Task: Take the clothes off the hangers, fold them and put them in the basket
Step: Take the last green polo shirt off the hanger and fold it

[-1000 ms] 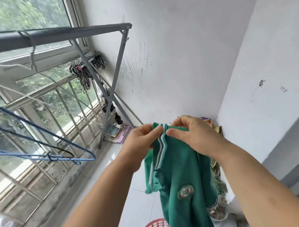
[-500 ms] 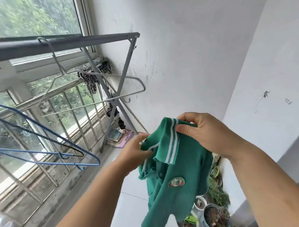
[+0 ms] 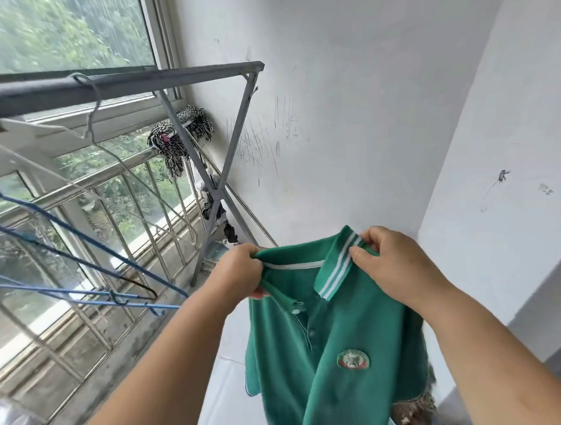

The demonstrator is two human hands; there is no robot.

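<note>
Spreading green fabric polo shirt with white-striped collar, hanging below the fingers: left hand and right hand each pinch its neckline; shoulders best pulled level before folding.

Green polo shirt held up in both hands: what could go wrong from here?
1. Left hand and right hand grip the green polo shirt only near its collar; the body hangs free, so a mid-air fold may go crooked.
2. The blue wire hangers jut beside the left forearm; a swinging sleeve could snag.
</note>
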